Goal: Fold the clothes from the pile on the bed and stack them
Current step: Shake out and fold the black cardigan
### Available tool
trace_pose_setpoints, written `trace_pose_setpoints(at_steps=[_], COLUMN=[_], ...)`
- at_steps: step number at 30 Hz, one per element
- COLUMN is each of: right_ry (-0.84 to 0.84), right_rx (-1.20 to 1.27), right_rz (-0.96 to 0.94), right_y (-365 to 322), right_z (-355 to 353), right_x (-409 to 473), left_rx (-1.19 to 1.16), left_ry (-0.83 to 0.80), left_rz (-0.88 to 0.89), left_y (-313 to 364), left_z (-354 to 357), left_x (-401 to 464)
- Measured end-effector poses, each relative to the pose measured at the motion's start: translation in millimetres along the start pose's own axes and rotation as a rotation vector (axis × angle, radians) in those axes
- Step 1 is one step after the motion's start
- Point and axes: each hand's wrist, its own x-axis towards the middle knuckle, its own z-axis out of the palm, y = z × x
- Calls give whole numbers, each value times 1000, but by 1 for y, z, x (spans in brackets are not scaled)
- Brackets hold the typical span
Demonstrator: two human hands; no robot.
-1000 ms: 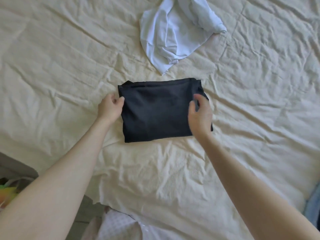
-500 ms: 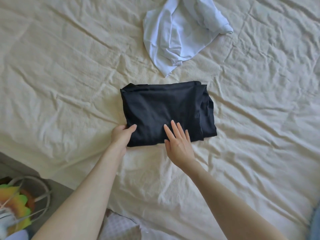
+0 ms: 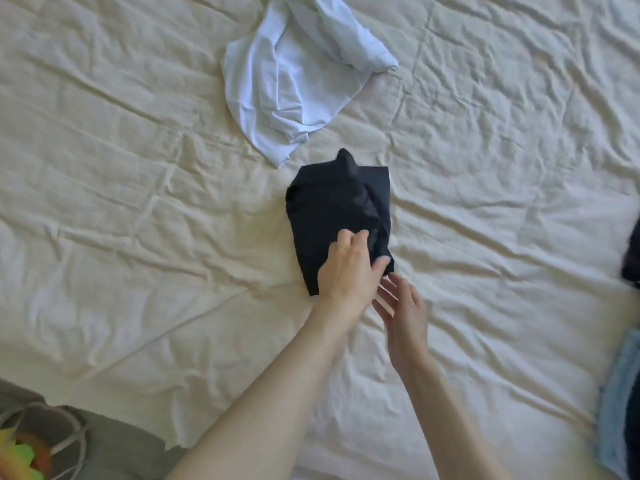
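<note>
A black garment (image 3: 332, 206) lies folded in the middle of the cream bed sheet (image 3: 138, 237), now a narrow upright shape with a bump at its far end. My left hand (image 3: 349, 268) grips its near right part, fingers curled over the cloth and thumb at the corner. My right hand (image 3: 405, 310) sits just below and to the right of that corner, fingers straight, partly tucked under my left hand and holding nothing. A crumpled white garment (image 3: 294, 71) lies beyond the black one, unfolded.
At the right edge of the bed a dark garment (image 3: 632, 258) and a blue denim piece (image 3: 620, 410) are partly in view. The bed's near left corner ends at a grey floor (image 3: 114, 445) with a white wire object (image 3: 69, 431) and something colourful.
The black garment went from a wide rectangle to a narrower fold. My left hand carried its left side over to the right; my right hand drew back off the cloth to the near right corner.
</note>
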Motion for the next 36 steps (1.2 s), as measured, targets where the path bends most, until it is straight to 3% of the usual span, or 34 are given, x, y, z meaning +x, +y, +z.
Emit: trace_pose_setpoints(at_steps=[2, 3, 7, 9, 12, 16, 20, 24, 29, 36], right_ry=[47, 61, -3, -72, -75, -43, -52, -66, -75, -88], right_rx=[40, 64, 260, 387, 662, 940, 899, 804, 719, 461], right_rz=[92, 138, 310, 370, 466, 480, 414, 341, 257, 170], right_y=[4, 6, 15, 20, 28, 38, 43, 50, 50, 63], right_z=[-6, -7, -2, 6, 20, 34, 39, 33, 19, -24], right_x=[2, 4, 12, 17, 20, 24, 27, 31, 23, -10], left_rx=[-9, -36, -29, 124, 400, 224, 294, 23, -164, -406], left_ry=[-220, -201, 139, 188, 44, -271, -235, -266, -392, -350], left_rz=[-7, 11, 125, 192, 280, 196, 249, 95, 94, -22], left_y=[-5, -12, -44, -51, -46, -36, -47, -57, -70, -106], left_z=[14, 15, -6, -22, -38, -41, -38, -50, -74, -67], left_x=[3, 3, 21, 45, 92, 139, 141, 138, 116, 42])
